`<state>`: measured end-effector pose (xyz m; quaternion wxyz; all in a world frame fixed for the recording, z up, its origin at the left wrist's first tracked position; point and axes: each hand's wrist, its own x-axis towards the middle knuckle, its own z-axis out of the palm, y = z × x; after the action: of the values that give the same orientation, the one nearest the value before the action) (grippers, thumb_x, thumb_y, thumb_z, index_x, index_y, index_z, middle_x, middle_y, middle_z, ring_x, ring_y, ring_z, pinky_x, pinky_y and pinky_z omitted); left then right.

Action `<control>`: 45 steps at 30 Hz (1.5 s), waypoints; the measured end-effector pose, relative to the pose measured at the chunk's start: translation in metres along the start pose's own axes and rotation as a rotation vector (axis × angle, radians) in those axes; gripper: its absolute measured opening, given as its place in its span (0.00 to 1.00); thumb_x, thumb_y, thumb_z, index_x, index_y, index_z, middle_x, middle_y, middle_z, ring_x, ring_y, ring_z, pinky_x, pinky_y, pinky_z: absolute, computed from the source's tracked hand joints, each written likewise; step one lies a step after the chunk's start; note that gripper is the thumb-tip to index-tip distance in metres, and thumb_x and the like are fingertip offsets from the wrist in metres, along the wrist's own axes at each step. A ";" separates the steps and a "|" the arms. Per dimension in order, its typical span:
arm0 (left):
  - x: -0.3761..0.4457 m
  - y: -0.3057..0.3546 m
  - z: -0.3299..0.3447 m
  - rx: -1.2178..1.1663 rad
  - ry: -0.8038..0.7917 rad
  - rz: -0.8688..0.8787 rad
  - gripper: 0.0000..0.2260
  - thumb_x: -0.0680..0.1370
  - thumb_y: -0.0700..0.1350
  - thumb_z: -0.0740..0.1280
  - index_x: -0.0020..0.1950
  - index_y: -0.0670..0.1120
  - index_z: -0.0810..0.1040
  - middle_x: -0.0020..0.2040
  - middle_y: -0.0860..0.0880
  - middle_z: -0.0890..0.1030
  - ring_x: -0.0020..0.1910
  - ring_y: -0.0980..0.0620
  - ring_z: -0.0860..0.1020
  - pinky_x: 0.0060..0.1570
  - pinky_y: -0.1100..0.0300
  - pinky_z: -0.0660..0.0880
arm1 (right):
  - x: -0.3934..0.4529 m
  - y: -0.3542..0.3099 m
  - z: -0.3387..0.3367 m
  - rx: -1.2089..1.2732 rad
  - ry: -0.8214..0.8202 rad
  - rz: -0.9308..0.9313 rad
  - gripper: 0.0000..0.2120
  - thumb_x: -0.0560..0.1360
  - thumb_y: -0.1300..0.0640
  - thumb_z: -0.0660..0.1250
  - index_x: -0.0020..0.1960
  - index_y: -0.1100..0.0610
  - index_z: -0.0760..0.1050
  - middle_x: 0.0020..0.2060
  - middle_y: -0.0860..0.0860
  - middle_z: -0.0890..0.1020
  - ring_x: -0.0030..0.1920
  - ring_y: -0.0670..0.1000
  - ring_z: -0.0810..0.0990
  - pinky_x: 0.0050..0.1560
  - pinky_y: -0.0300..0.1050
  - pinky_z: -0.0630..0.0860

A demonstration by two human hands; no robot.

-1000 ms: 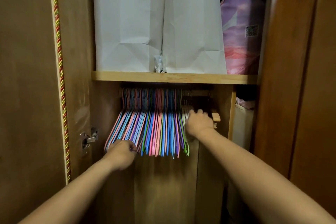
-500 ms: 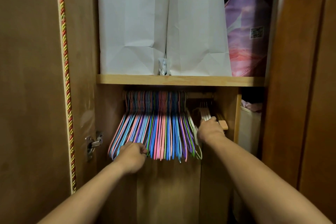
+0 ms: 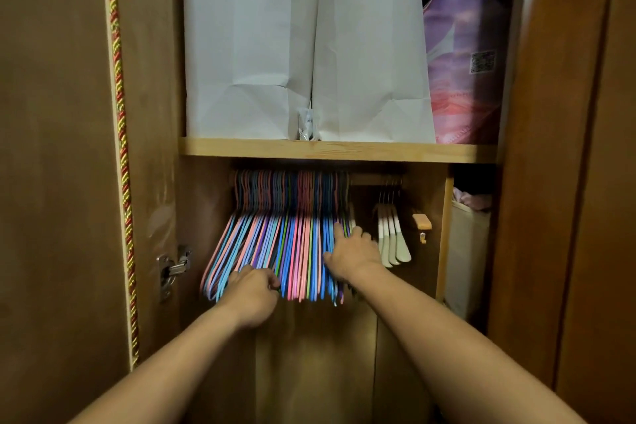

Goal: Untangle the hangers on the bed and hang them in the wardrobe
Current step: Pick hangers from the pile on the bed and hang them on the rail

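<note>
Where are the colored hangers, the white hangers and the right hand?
colored hangers [image 3: 275, 241], head view, on the middle of the packed bundle.
white hangers [image 3: 390, 237], head view, on their pale shoulders.
right hand [image 3: 351, 253], head view, on the back of the hand.

Left grip [image 3: 256, 289] curled (knuckles up); right grip [image 3: 351, 253] spread flat.

The hangers [image 3: 278, 244] on the rail run in thin stripes of pink, light blue, deeper blue, purple and a few greens; beside them hang some white hangers [image 3: 392, 237]. Two white paper bags [image 3: 309, 45] carry gold printed squares, next to a purple-and-pink bag [image 3: 464, 62]. A red-and-yellow twisted cord [image 3: 120, 148] lines the brown door [image 3: 51, 148]
</note>
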<state>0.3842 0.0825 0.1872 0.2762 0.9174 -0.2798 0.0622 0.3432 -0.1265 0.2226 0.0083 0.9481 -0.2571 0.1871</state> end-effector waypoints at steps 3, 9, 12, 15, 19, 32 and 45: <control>-0.001 -0.001 -0.001 -0.001 0.003 -0.001 0.09 0.79 0.47 0.65 0.58 0.55 0.78 0.63 0.48 0.72 0.67 0.46 0.69 0.70 0.51 0.67 | 0.000 -0.010 0.013 0.057 -0.044 0.079 0.36 0.80 0.42 0.58 0.81 0.47 0.43 0.76 0.60 0.53 0.70 0.65 0.63 0.62 0.58 0.73; -0.003 -0.002 -0.004 0.016 0.003 0.014 0.15 0.80 0.46 0.64 0.67 0.54 0.75 0.66 0.48 0.70 0.69 0.46 0.66 0.71 0.52 0.65 | -0.001 -0.020 0.018 -0.045 -0.044 0.094 0.31 0.82 0.60 0.53 0.81 0.53 0.43 0.69 0.65 0.67 0.62 0.60 0.76 0.54 0.52 0.78; -0.003 -0.001 -0.001 0.047 -0.017 0.055 0.21 0.80 0.49 0.64 0.73 0.54 0.69 0.69 0.46 0.68 0.71 0.44 0.64 0.73 0.49 0.63 | 0.001 -0.007 0.013 -0.172 -0.049 0.093 0.29 0.83 0.60 0.51 0.81 0.56 0.44 0.68 0.65 0.68 0.64 0.60 0.74 0.54 0.54 0.78; -0.002 0.004 0.007 0.031 -0.005 0.092 0.28 0.80 0.55 0.63 0.79 0.53 0.60 0.74 0.47 0.64 0.74 0.45 0.60 0.74 0.49 0.61 | 0.001 0.014 0.012 -0.201 -0.027 0.131 0.29 0.82 0.62 0.51 0.81 0.57 0.44 0.67 0.65 0.69 0.63 0.60 0.75 0.56 0.53 0.79; 0.009 0.025 0.025 0.089 0.057 0.096 0.35 0.79 0.63 0.61 0.81 0.51 0.53 0.79 0.45 0.55 0.78 0.42 0.53 0.76 0.48 0.55 | -0.004 0.029 0.008 -0.149 -0.018 0.183 0.29 0.82 0.62 0.51 0.81 0.57 0.46 0.69 0.63 0.66 0.64 0.59 0.74 0.56 0.51 0.78; 0.056 0.085 0.055 0.244 0.030 -0.045 0.40 0.72 0.53 0.72 0.79 0.47 0.56 0.79 0.35 0.51 0.79 0.36 0.42 0.77 0.45 0.43 | -0.015 0.039 -0.001 -0.064 0.059 0.068 0.28 0.77 0.63 0.65 0.75 0.56 0.62 0.69 0.58 0.61 0.64 0.60 0.72 0.58 0.52 0.77; 0.051 0.050 0.019 0.114 0.135 -0.064 0.28 0.83 0.60 0.47 0.82 0.51 0.51 0.82 0.44 0.46 0.80 0.42 0.40 0.77 0.42 0.40 | -0.019 0.031 -0.003 -0.009 0.054 0.068 0.25 0.79 0.56 0.59 0.75 0.56 0.62 0.68 0.56 0.64 0.68 0.60 0.64 0.64 0.53 0.71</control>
<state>0.3987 0.0133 0.2088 0.2438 0.9338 -0.2269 0.1308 0.3112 -0.1438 0.2162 0.0130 0.9334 -0.2898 0.2114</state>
